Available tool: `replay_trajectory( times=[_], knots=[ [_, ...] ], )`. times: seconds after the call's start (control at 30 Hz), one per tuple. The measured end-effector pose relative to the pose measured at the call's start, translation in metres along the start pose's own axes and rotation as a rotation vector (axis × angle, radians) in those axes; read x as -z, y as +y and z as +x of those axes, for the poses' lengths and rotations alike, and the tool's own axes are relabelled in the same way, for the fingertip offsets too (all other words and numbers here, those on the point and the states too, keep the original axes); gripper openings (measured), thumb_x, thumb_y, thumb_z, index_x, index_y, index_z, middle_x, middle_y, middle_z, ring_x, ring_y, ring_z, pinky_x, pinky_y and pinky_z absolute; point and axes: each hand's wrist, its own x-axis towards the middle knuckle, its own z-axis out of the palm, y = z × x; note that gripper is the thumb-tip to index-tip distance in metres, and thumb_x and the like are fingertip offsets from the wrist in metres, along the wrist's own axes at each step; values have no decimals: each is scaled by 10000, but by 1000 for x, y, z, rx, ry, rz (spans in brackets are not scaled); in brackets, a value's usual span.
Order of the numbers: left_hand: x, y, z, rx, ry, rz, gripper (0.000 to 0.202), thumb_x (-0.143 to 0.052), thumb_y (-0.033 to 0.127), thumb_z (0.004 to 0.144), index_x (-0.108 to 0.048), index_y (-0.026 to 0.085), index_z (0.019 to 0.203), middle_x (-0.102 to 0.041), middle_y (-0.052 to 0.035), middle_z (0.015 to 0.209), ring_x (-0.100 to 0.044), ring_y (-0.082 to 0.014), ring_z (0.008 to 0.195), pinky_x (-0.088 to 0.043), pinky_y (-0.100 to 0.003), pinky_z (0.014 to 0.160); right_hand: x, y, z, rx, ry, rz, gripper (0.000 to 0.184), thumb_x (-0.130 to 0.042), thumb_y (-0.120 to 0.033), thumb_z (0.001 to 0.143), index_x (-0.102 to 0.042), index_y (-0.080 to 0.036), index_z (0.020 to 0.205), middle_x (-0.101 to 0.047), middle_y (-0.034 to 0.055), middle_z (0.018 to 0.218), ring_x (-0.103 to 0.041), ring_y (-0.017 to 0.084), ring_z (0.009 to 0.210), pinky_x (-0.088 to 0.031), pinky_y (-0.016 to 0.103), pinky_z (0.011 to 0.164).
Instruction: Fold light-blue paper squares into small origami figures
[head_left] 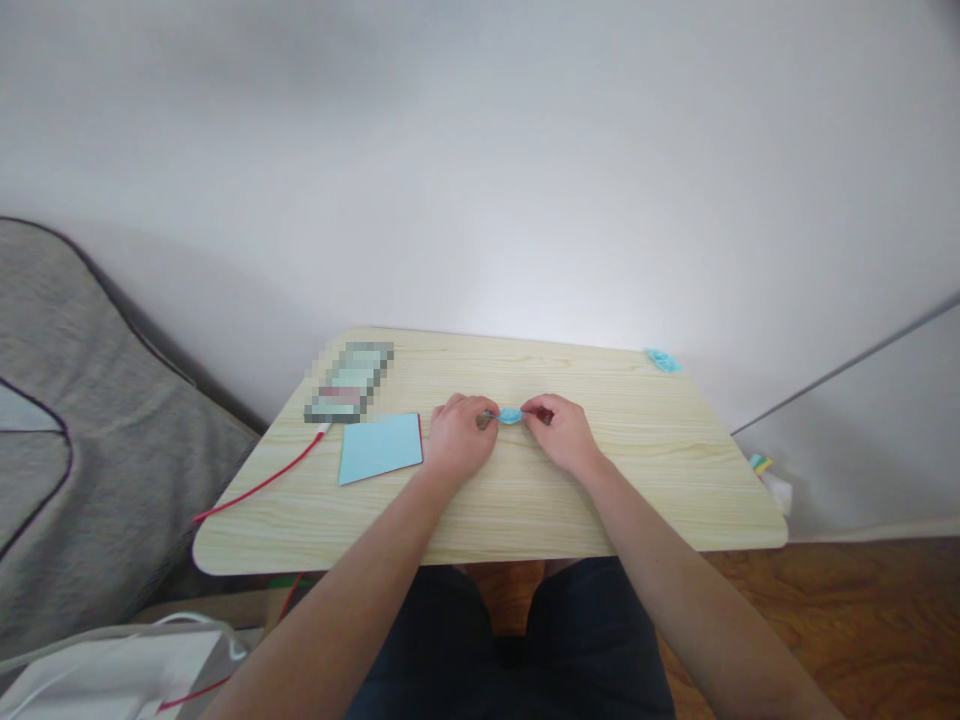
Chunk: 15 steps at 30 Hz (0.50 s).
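Between my two hands is a small piece of folded light-blue paper (511, 415), low over the middle of the table. My left hand (461, 435) pinches its left end between thumb and fingers. At the right end, the thumb and fingertips of my right hand (561, 430) are closed on it too. Just left of my left hand lies a stack of light-blue paper sheets (381, 448) with a dark red edge. Another folded light-blue paper piece (663, 360) rests at the table's far right corner. The exact folds in the held paper are too small to make out.
A pixelated phone-like device (349, 382) lies at the left of the wooden table (645, 510), with a red cable (262, 484) running off the left edge. A white wall (480, 200) stands behind. Grey fabric (97, 430) is at the left.
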Motion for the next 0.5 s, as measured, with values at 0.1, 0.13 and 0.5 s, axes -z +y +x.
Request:
replay_trajectory(
  times=[0.1, 0.13, 0.5],
  knots=[
    [-1, -1, 0, -15, -2, -4, 141, -637, 215, 828, -734, 273, 912, -763, -10, 941, -623, -254, 1015, -472, -392, 886, 0, 1, 2, -31, -6, 4, 141, -640, -206, 845, -766, -230, 904, -765, 20, 893, -680, 180, 793, -529, 318, 778],
    [-1, -2, 0, -20, -8, -6, 143, -634, 214, 830, -736, 272, 912, -765, -11, 944, -624, -255, 1014, -475, -394, 888, 0, 1, 3, -41, -8, 7, 142, -639, -211, 846, -768, -230, 904, -769, 18, 890, -685, 180, 788, -533, 317, 772],
    [0, -2, -1, -69, -1, -137, 564, -635, 186, 802, -580, 334, 1343, -737, 22, 1071, -623, -229, 1058, -491, -396, 958, 41, 26, 2, -159, 17, -13, 156, -656, -278, 823, -785, -239, 901, -790, 6, 877, -720, 175, 784, -546, 295, 770]
  ],
)
